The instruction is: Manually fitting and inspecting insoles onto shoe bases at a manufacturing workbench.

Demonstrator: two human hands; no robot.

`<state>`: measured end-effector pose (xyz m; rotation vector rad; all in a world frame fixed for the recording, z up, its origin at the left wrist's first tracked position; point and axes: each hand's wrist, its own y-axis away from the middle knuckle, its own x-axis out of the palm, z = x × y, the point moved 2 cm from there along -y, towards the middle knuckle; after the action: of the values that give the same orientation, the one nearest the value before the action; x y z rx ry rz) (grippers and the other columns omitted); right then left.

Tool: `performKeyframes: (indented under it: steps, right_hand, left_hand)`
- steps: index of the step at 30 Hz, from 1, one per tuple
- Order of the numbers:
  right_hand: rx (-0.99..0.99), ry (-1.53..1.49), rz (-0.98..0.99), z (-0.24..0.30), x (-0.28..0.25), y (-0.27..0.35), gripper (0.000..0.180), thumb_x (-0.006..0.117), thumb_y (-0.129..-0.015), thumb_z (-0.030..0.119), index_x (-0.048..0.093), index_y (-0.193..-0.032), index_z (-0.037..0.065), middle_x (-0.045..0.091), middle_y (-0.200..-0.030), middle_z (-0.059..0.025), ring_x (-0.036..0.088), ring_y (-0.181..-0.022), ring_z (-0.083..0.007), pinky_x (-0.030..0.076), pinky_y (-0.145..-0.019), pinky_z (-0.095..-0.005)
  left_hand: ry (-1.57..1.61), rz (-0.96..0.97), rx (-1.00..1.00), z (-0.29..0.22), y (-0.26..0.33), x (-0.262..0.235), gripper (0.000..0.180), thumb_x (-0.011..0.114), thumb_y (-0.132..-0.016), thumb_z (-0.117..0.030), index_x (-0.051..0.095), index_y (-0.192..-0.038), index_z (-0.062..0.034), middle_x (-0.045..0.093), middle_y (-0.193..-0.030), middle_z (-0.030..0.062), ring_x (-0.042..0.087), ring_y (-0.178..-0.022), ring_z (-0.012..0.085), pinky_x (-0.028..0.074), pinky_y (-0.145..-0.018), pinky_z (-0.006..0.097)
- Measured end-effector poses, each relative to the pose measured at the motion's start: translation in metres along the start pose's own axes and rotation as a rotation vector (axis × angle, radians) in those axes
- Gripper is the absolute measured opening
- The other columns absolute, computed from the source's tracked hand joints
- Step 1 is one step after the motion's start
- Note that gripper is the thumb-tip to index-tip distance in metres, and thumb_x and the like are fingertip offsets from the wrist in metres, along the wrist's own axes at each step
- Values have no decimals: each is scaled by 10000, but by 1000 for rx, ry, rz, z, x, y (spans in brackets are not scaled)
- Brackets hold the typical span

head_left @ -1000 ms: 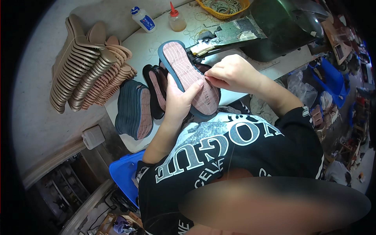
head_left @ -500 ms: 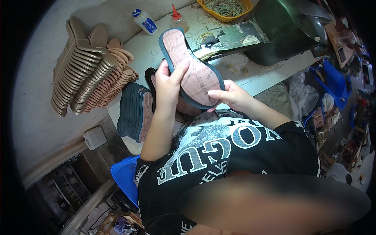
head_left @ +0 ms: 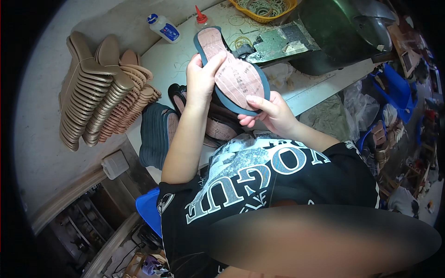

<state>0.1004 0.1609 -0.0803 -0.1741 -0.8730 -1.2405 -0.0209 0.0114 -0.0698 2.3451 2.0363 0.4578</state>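
I hold one insole (head_left: 237, 76), pinkish on the face toward me with dark printed marks and a dark teal border. My left hand (head_left: 204, 78) grips its narrower waist along the left edge, thumb laid over the pink face. At the wide end my right hand (head_left: 273, 113) pinches the rim, its thumb on top and its fingers curled beneath. Behind my left forearm leans a stack of dark teal insoles (head_left: 153, 136). Dark, shiny shoe pieces with pinkish insides (head_left: 221, 127) lie under the held insole, partly hidden by it and my arms.
Tied stacks of bronze insoles (head_left: 88, 95) and pinkish insoles (head_left: 132, 85) stand at the left by the wall. On the white table (head_left: 320, 90) are a white bottle (head_left: 164, 28), a red-tipped bottle (head_left: 202, 19), a yellow basket (head_left: 266, 13) of rubber bands and a dark green machine (head_left: 333, 39).
The insole has turned slightly, its wide end now a little lower. My right fingers show more beneath its rim. The view has shifted a little; both hands keep their hold.
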Motion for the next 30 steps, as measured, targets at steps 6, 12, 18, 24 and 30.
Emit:
performKeyframes:
  steps: [6,12,18,24,30]
  right_hand:
    - [-63,-97,-122,3,22,-13,301,569,-898,218,620,-961,-72,671,-803,-187,675,-652,-211,544,-589,-278]
    - [-69,-92,-134,11,24,-29,278,546,-915,191,613,-1004,-65,671,-837,-177,678,-690,-218,545,-617,-274]
    - [-86,-54,-186,19,22,-37,292,551,-915,211,603,-1018,-57,669,-838,-169,676,-678,-211,543,-612,-268]
    - [-77,8,-283,25,28,-41,379,573,-916,305,604,-1046,-50,669,-867,-147,678,-670,-196,542,-582,-245]
    - [-70,26,-253,29,29,-42,396,610,-896,314,618,-1022,-62,673,-889,-141,687,-709,-198,545,-615,-232]
  left_hand:
    - [-160,64,-113,-5,-18,-18,333,710,-801,-249,628,-929,48,670,-846,91,632,-706,150,501,-679,266]
    - [-1032,111,717,-27,-47,-29,540,731,-759,-320,576,-1177,-15,564,-1183,114,517,-1101,177,386,-970,295]
    - [-802,921,-46,-49,-73,-14,375,747,-759,-270,591,-1008,-36,592,-934,13,523,-899,89,420,-827,243]
    - [-952,931,-21,-53,-72,-21,355,726,-786,-309,564,-940,-33,541,-833,-14,479,-805,67,404,-724,220]
    - [-798,866,-137,-55,-58,-27,351,694,-824,-348,561,-935,-43,535,-824,-27,476,-788,60,401,-711,210]
